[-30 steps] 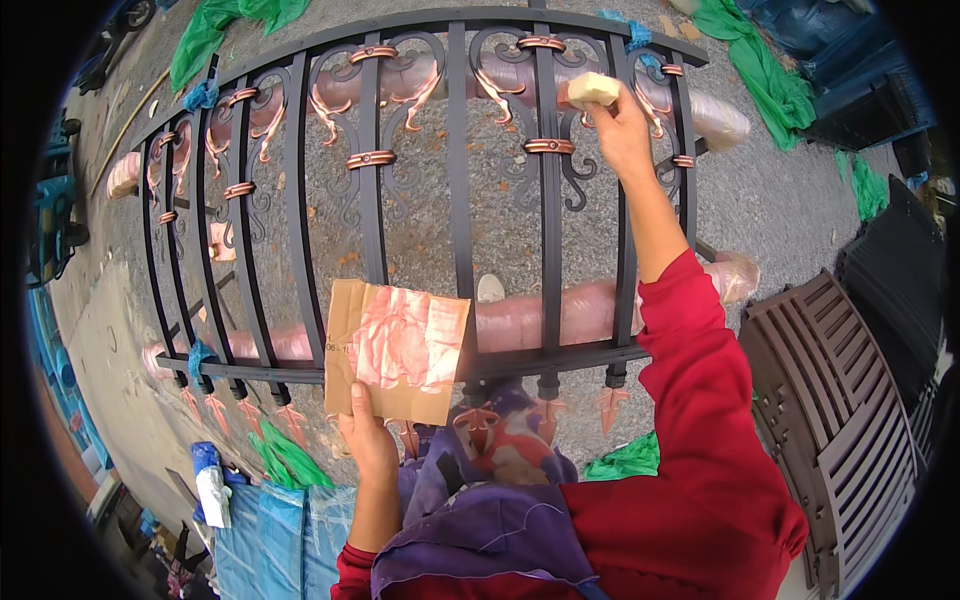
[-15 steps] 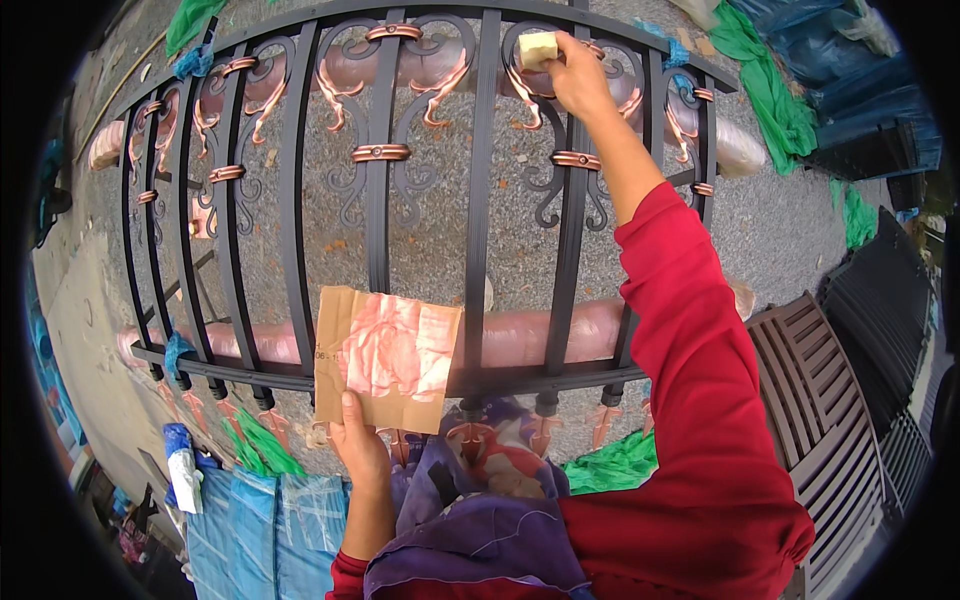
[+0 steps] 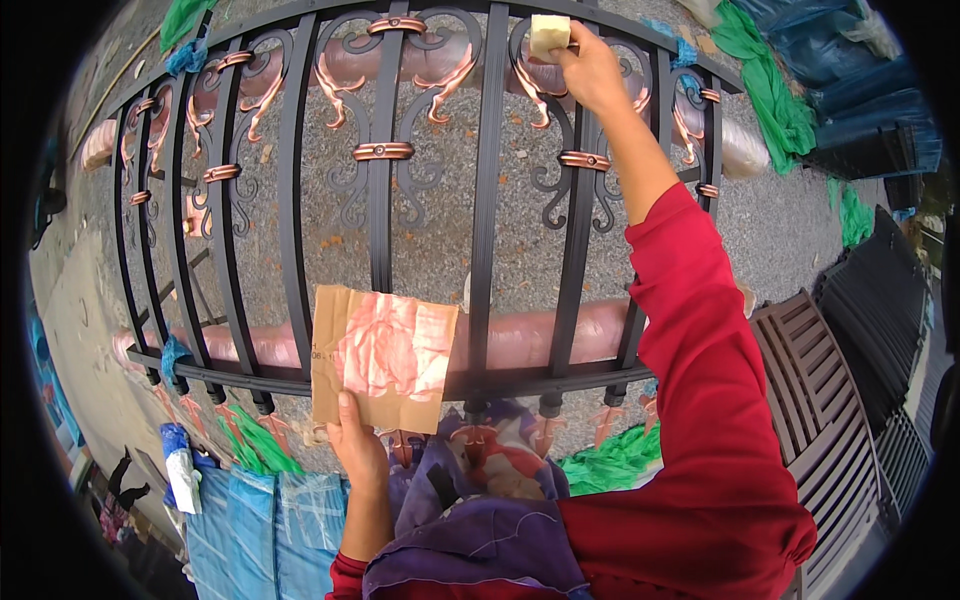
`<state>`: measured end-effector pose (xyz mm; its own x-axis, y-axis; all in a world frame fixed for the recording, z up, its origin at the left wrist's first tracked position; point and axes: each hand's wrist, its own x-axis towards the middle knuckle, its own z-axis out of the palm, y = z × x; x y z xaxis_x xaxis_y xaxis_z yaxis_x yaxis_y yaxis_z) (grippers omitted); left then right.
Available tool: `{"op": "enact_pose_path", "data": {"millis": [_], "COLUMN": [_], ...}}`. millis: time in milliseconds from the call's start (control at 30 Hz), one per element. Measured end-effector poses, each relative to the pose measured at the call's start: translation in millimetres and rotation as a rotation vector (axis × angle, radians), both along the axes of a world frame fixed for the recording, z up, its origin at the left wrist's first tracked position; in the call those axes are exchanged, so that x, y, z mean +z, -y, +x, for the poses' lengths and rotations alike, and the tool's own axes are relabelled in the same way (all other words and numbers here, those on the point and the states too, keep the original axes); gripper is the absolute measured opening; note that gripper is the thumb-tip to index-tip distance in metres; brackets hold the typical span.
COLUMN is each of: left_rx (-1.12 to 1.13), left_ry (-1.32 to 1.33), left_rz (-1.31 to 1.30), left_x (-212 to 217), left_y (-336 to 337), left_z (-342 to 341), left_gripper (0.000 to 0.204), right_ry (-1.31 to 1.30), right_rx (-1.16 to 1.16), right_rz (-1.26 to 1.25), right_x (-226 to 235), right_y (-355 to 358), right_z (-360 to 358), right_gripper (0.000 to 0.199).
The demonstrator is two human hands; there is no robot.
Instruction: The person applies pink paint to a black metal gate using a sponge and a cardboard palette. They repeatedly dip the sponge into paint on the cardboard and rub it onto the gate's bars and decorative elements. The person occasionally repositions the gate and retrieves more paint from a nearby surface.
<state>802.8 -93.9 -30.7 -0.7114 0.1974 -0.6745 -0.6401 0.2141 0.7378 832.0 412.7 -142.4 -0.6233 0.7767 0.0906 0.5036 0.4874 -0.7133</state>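
Grey gravel ground (image 3: 420, 230), outdoors, is the setting; lying over it is a black wrought-iron railing panel with copper-coloured scrolls and collars (image 3: 385, 150), propped on pinkish rolled supports (image 3: 540, 335). My right hand (image 3: 590, 70), at the railing's far top edge, is pinched around a small pale yellow sponge block (image 3: 548, 35) pressed against a scroll there. My left hand (image 3: 355, 450), at the railing's near bottom rail, grips a flat brown cardboard piece stained pink (image 3: 380, 355), held against the bars. Green cloths (image 3: 765, 85) lie beyond the railing's right end; a dark brown slatted panel (image 3: 815, 400) sits just right of it.
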Motion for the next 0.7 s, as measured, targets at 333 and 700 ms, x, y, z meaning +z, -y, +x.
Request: {"op": "enact_pose_path", "data": {"millis": [333, 700], "left_rx": [-0.004, -0.002], "left_ry": [-0.006, -0.031], "left_rz": [-0.028, -0.036], "left_x": [-1, 3], "left_y": [4, 0], "left_z": [0, 2], "left_gripper": [0.050, 0.048], "right_ry": [0.091, 0.147], "right_rx": [-0.080, -0.256], "right_rz": [0.085, 0.065], "right_x": [-7, -18], "right_y": [-6, 11], "right_z": [2, -11], "right_gripper": [0.027, 0.031]}}
